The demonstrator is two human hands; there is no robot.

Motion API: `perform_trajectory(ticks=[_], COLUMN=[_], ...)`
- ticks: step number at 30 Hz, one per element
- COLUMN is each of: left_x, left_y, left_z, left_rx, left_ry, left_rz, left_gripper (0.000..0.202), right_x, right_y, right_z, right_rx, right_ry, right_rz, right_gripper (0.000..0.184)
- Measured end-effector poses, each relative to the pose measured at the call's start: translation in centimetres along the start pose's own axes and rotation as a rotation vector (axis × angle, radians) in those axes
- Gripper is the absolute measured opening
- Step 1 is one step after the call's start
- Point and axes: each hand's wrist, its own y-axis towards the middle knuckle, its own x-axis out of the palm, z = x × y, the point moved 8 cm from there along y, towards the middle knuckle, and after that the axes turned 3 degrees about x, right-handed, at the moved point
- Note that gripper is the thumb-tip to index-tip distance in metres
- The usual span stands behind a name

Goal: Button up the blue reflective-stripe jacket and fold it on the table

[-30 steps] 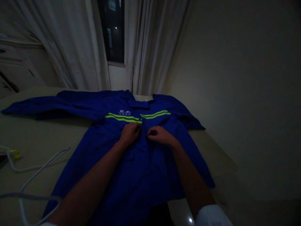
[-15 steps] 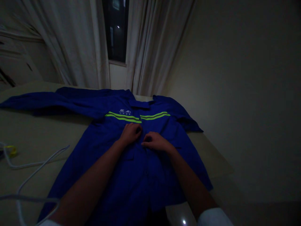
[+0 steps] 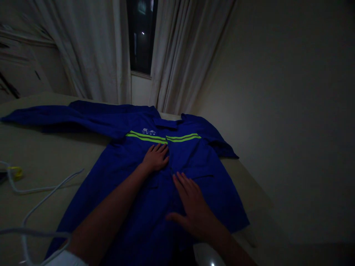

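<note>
A blue long-sleeved work jacket (image 3: 119,159) lies spread front side up, its collar at the far end. Yellow-green reflective stripes (image 3: 146,137) cross its chest, with a white printed logo (image 3: 149,131) above the left one. Flat on the cloth just below the stripes rests my left hand (image 3: 156,157), fingers spread beside the front opening. My right hand (image 3: 191,207) is nearer to me, over the lower front; its fingers are stretched out and the thumb stands apart. Whether its palm touches the cloth I cannot tell. Neither hand holds anything.
The jacket lies on a pale table (image 3: 91,151). A white cord (image 3: 41,190) loops over the left side, near a small yellow object (image 3: 17,172). Behind stand light curtains (image 3: 105,55) around a dark window (image 3: 141,37). A wall (image 3: 277,111) rises on the right.
Both hands have gone from curled fingers at the front opening to stretched-out fingers. My right hand has moved back towards me, while my left has stayed about in place.
</note>
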Motion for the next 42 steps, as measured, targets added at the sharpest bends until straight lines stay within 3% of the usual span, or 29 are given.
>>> perform_trajectory(ticks=[4,8,13,17,23,25,28,31,33,36,39,42], left_x=[0.3,0.5,0.4,0.2,0.0,-0.1,-0.2,-0.4,-0.6,-1.3,-1.5,-1.3], left_y=[0.7,1.3,1.4,1.3,1.3,1.2,1.3,1.8,2.2,2.5,2.2,1.7], left_z=[-0.4,-0.9,-0.9,-0.8,-0.9,-1.0,-1.0,-1.2,-1.3,-1.2,-1.1,-0.9], left_rx=[-0.027,-0.053,-0.063,-0.065,-0.054,-0.055,-0.056,-0.1,-0.13,-0.147,-0.134,-0.111], left_ry=[-0.006,0.002,0.014,0.021,-0.006,-0.017,-0.023,-0.027,-0.033,-0.021,0.005,-0.003], left_rz=[-0.045,-0.07,-0.068,-0.07,-0.023,-0.003,0.002,-0.042,-0.062,-0.016,0.05,0.087], left_gripper=[0.061,0.063,0.063,0.064,0.06,0.057,0.053,0.051,0.05,0.043,0.037,0.035], right_x=[0.9,2.5,1.3,1.1,3.1,3.4,2.3,-0.2,-1.4,-0.6,1.5,2.6], right_y=[-6.7,-10.1,-12.0,-13.2,-13.1,-11.7,-6.5,2.9,9.9,17.6,20.6,20.3], right_z=[-2.5,-2.5,-2.8,-4.1,-4.2,-4.2,-4.1,-2.1,0.8,5.8,9.1,10.4], right_rx=[-0.085,-0.155,-0.216,-0.255,-0.329,-0.348,-0.343,-0.181,0.014,0.279,0.374,0.345], right_ry=[-0.087,-0.169,-0.151,-0.113,-0.092,-0.06,-0.059,-0.126,-0.11,-0.04,0.069,0.153], right_rz=[0.052,0.084,0.227,0.231,0.163,0.051,-0.063,0.04,0.138,0.125,0.071,0.131], right_gripper=[0.128,0.087,0.071,0.057,0.037,0.023,0.041,0.033,0.029,0.031,0.049,0.05])
